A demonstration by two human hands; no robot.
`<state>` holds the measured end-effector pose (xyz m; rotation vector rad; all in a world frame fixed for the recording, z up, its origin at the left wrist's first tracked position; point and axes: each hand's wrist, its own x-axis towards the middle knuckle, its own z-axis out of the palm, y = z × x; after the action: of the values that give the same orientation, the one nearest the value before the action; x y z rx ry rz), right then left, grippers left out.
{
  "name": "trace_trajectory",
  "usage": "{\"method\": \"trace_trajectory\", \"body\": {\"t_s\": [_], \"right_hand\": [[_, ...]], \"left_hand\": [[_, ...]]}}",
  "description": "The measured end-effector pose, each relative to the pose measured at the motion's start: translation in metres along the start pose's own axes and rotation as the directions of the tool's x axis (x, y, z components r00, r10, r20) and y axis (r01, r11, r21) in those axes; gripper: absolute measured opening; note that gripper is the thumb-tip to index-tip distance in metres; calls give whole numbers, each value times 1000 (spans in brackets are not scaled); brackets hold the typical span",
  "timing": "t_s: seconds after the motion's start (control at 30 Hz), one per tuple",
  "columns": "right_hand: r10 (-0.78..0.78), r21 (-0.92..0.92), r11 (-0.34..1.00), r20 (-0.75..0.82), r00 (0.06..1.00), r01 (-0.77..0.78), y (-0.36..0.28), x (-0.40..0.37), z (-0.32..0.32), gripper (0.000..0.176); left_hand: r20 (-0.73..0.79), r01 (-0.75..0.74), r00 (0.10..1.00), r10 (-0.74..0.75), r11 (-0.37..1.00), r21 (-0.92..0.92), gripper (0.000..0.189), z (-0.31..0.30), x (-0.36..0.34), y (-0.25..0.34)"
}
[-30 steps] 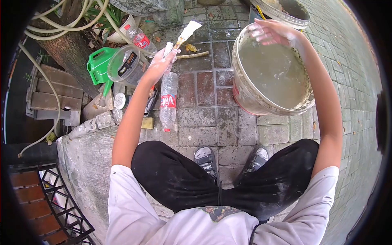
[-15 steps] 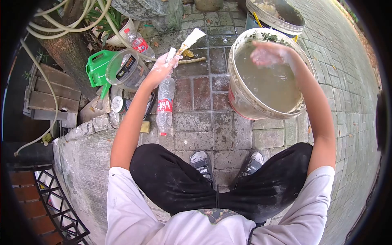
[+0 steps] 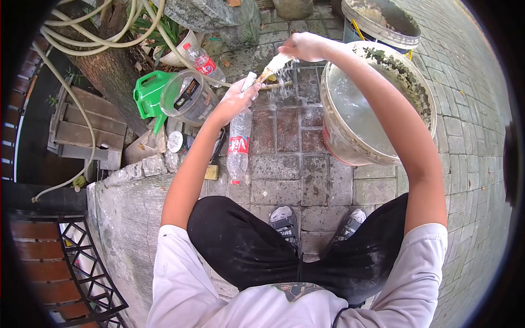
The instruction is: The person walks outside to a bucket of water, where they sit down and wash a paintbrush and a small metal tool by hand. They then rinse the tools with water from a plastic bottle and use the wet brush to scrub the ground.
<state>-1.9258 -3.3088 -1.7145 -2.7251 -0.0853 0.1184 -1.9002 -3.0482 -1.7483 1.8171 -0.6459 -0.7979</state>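
My left hand (image 3: 239, 97), dusted with white, is closed around a paintbrush (image 3: 268, 71) whose bristles point away to the upper right. A short white stick-like piece (image 3: 250, 80) also sticks up from this grip. My right hand (image 3: 306, 46) has its fingers curled down at the bristle tip, and water splashes and drips from there onto the bricks. Below my right forearm stands a large white bucket (image 3: 342, 139) of cloudy water, with dark residue inside its far wall. A clear plastic bottle with a red label (image 3: 239, 145) lies under my left hand.
To the left are a green watering can (image 3: 147, 95), a clear plastic tub (image 3: 203, 106) and another red-labelled bottle (image 3: 203, 63). A second bucket (image 3: 407, 39) stands behind the first. A pale hose (image 3: 87, 131) loops at upper left; a yellowish block (image 3: 211, 172) lies nearby.
My right hand has moved left from over the bucket to the brush's bristles, and water now falls there. The bucket's water is more rippled. My left hand still holds the paintbrush.
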Motion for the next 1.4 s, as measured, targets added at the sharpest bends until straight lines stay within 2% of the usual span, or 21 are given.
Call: {"method": "trace_trajectory", "body": {"t_s": [0.17,0.2,0.23,0.3,0.33,0.43,0.47,0.57,0.67,0.77,0.8,0.9,1.0,1.1,1.2,1.27,1.33,1.4], "right_hand": [[132,122,987,-252,959,-103,30,-34,-18,50],[181,417,904,-163,970,-98,46,-46,-23,50],[203,670,734,-62,977,-110,60,-59,-28,50],[222,923,347,91,971,-166,83,-85,-33,48],[149,940,288,142,979,-180,94,-95,-39,48],[148,930,264,224,963,-257,109,-121,-42,49],[214,909,297,236,948,-293,110,-129,-38,45],[323,670,627,240,915,-397,165,-130,4,48],[392,270,857,214,895,-439,153,-140,14,44],[505,394,698,321,801,-598,137,-134,21,33],[517,374,718,277,810,-587,131,-133,22,27],[323,287,863,320,891,-416,146,-126,25,38],[422,416,742,320,848,-526,137,-128,20,53],[478,740,389,346,807,-548,148,-126,38,62],[493,548,622,282,823,-560,168,-124,46,63],[500,155,821,272,822,-550,139,-129,30,61],[517,150,810,274,811,-567,132,-130,27,58],[537,534,590,300,788,-606,145,-131,36,54]], "left_hand": [[-61,-28,998,33,995,92,23,-6,-2,-4],[-70,-53,996,62,991,124,23,-7,1,-6],[-79,-79,993,92,985,154,23,-8,2,-8],[-59,-93,993,100,988,123,22,-8,6,-13],[-49,-76,995,83,990,116,22,-9,9,-14],[-34,-72,996,77,989,126,21,-5,15,-17],[-34,-54,998,59,989,135,21,-4,16,-17],[-21,-42,999,45,989,139,23,-1,20,-17],[-25,-36,999,40,989,143,24,-1,16,-15],[-38,-49,998,56,985,164,25,-3,14,-15],[-37,-64,997,71,983,172,26,-4,15,-17],[-40,-74,996,82,982,172,26,-5,14,-18],[-29,-64,997,70,983,173,25,-4,14,-16],[-14,-57,998,60,985,165,25,-3,14,-17],[-10,-61,998,64,986,156,25,-3,16,-21],[-10,-61,998,64,985,159,24,-4,16,-21],[-9,-54,998,56,985,166,24,-4,15,-20],[-12,-67,997,70,982,178,23,-4,14,-19]]}}
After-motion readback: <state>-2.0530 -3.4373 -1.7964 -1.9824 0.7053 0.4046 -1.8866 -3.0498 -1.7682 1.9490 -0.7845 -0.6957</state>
